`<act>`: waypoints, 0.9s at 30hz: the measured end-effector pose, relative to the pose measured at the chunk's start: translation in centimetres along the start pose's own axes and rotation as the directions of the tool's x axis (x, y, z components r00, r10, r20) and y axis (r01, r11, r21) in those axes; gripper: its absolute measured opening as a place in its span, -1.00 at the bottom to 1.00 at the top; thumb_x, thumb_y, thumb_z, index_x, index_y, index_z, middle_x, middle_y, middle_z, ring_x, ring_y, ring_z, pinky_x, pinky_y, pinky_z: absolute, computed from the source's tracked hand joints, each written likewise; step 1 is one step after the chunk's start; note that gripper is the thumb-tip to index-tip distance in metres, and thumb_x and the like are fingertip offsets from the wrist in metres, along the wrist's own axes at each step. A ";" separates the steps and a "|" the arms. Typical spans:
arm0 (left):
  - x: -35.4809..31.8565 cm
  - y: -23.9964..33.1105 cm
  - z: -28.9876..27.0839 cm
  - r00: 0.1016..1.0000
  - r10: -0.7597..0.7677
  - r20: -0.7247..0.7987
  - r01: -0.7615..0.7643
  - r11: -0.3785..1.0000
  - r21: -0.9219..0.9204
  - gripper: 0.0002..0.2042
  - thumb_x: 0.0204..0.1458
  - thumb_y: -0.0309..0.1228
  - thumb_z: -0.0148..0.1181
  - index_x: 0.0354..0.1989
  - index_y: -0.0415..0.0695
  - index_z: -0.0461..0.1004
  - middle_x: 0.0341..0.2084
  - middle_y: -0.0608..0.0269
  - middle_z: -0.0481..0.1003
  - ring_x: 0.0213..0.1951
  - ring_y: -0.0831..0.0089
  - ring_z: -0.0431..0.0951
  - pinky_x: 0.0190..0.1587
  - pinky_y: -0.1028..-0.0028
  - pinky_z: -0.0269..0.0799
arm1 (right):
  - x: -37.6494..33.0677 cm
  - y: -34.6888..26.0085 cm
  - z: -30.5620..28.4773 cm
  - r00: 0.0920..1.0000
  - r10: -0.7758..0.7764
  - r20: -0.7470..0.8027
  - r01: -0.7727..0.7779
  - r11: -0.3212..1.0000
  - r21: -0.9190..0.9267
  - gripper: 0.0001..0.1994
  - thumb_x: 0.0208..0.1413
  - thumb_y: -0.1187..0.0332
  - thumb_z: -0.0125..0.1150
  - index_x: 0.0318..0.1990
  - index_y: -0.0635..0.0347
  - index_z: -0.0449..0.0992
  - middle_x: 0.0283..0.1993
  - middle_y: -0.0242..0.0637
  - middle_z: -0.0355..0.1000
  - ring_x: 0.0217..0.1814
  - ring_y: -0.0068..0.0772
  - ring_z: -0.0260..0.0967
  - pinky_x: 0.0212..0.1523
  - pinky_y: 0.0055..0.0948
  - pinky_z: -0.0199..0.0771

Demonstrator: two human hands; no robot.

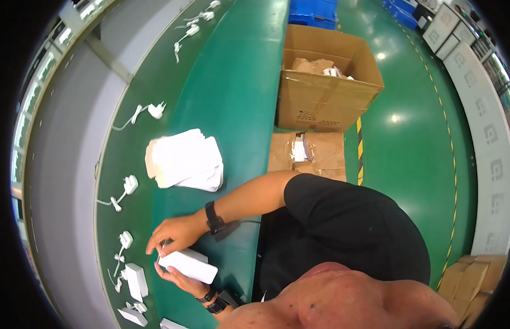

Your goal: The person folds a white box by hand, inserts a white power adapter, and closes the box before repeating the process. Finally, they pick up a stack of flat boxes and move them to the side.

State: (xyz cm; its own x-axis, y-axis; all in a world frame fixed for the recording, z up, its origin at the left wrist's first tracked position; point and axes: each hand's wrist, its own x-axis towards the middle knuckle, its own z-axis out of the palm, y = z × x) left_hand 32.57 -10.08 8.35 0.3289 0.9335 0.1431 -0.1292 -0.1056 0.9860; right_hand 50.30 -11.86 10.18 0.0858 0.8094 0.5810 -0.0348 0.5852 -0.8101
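A small white carton [189,264] sits between my two hands over the green work surface. My left hand [186,282] supports it from below, fingers curled round its side. At the carton's far end my right hand [178,234] has its fingers bent and pinched against the edge; the fingertips partly hide that end. Near my hands lie white plug adapters with bundled cables [125,239]. A second white box [136,281] stands close by, and a stack of flat white cartons [186,162] lies beyond my right forearm.
More white adapters [156,111] are spaced along the green strip [150,71]. A large open cardboard box [331,101] with brown and white pieces inside stands beside the table, next to a taped carton [329,153]. Blue crates [312,13] are farther off. Brown cartons [468,282] stand at lower right.
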 end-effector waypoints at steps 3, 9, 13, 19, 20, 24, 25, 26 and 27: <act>0.1 -0.4 -0.5 1.000 0.019 0.024 -0.021 0.996 0.082 -0.32 0.24 -0.05 0.05 0.39 -0.10 -0.06 0.13 -0.08 0.26 0.05 0.14 0.42 0.02 0.25 0.41 | 0.4 1.1 -0.7 0.998 -0.017 0.052 0.025 0.986 -0.164 -0.82 0.10 0.27 0.28 -0.34 0.18 0.68 -0.28 -0.26 0.57 -0.18 -0.37 0.52 -0.14 -0.39 0.50; 0.0 -0.6 -0.5 0.984 0.147 0.102 -0.160 0.978 0.135 -0.29 0.24 -0.08 0.06 0.43 -0.09 -0.14 0.09 -0.15 0.37 0.06 0.17 0.43 0.02 0.29 0.41 | 0.9 2.1 -0.9 0.988 0.083 0.134 -0.078 0.996 -0.045 -0.79 0.03 0.25 0.33 -0.26 0.17 0.69 -0.28 -0.27 0.59 -0.24 -0.42 0.52 -0.20 -0.46 0.48; -0.2 -1.5 -0.7 0.972 0.192 0.133 -0.213 0.961 0.177 -0.29 0.26 -0.12 0.04 0.43 -0.13 -0.16 0.11 -0.18 0.38 0.09 0.18 0.43 0.05 0.32 0.38 | 0.3 1.8 -1.6 0.980 0.133 0.150 -0.132 0.991 -0.021 -0.78 -0.01 0.28 0.34 -0.24 0.17 0.68 -0.27 -0.28 0.60 -0.26 -0.45 0.52 -0.23 -0.48 0.47; -0.3 -1.0 -1.4 0.971 0.179 0.159 -0.207 0.960 0.188 -0.31 0.28 -0.16 0.02 0.43 -0.16 -0.18 0.15 -0.19 0.36 0.10 0.18 0.42 0.08 0.32 0.35 | 0.5 1.6 -1.1 0.971 0.172 0.166 -0.171 0.985 -0.023 -0.77 -0.05 0.33 0.35 -0.21 0.19 0.67 -0.27 -0.28 0.61 -0.28 -0.47 0.51 -0.25 -0.49 0.45; -0.3 -0.9 -1.4 0.970 0.181 0.162 -0.210 0.959 0.189 -0.31 0.28 -0.16 0.01 0.43 -0.17 -0.18 0.15 -0.19 0.36 0.10 0.18 0.42 0.09 0.32 0.35 | 0.6 1.8 -1.0 0.970 0.178 0.164 -0.181 0.984 0.001 -0.77 -0.05 0.33 0.35 -0.22 0.20 0.67 -0.27 -0.28 0.61 -0.27 -0.47 0.51 -0.24 -0.49 0.46; -0.5 -1.0 -2.0 0.965 0.198 0.171 -0.231 0.952 0.200 -0.34 0.30 -0.19 -0.02 0.42 -0.19 -0.18 0.14 -0.17 0.37 0.10 0.18 0.42 0.09 0.32 0.34 | 0.9 2.1 -0.5 0.963 0.195 0.187 -0.210 0.976 0.062 -0.78 -0.04 0.36 0.35 -0.23 0.25 0.66 -0.25 -0.27 0.60 -0.24 -0.48 0.52 -0.18 -0.49 0.48; -0.5 -0.9 -2.2 0.962 0.206 0.179 -0.241 0.949 0.203 -0.35 0.31 -0.20 -0.03 0.42 -0.19 -0.18 0.14 -0.17 0.37 0.09 0.18 0.43 0.09 0.33 0.34 | 0.9 1.9 -0.6 0.958 0.200 0.203 -0.218 0.974 0.067 -0.79 -0.02 0.37 0.34 -0.23 0.27 0.65 -0.24 -0.27 0.60 -0.22 -0.48 0.52 -0.15 -0.49 0.49; -0.5 -0.9 -2.3 0.963 0.210 0.172 -0.244 0.947 0.208 -0.35 0.31 -0.20 -0.03 0.42 -0.19 -0.18 0.14 -0.17 0.37 0.09 0.18 0.43 0.09 0.33 0.34 | 1.0 1.9 -0.5 0.954 0.205 0.219 -0.225 0.972 0.072 -0.80 0.00 0.38 0.34 -0.23 0.28 0.65 -0.23 -0.26 0.60 -0.20 -0.49 0.52 -0.12 -0.49 0.49; -0.5 -0.7 -2.2 0.960 0.197 0.200 -0.234 0.955 0.185 -0.36 0.32 -0.20 -0.04 0.42 -0.20 -0.16 0.15 -0.17 0.36 0.09 0.19 0.42 0.09 0.33 0.34 | 1.0 1.9 -0.4 0.954 0.200 0.225 -0.222 0.972 0.075 -0.80 0.00 0.38 0.34 -0.23 0.28 0.65 -0.23 -0.26 0.60 -0.20 -0.49 0.52 -0.12 -0.49 0.49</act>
State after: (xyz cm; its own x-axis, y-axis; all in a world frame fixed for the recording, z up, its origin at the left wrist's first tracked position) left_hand 30.45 -9.71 7.35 0.4770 0.8069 0.3483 -0.0276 -0.3823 0.9236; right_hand 50.75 -9.97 9.17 -0.1488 0.9000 0.4097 -0.1277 0.3934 -0.9105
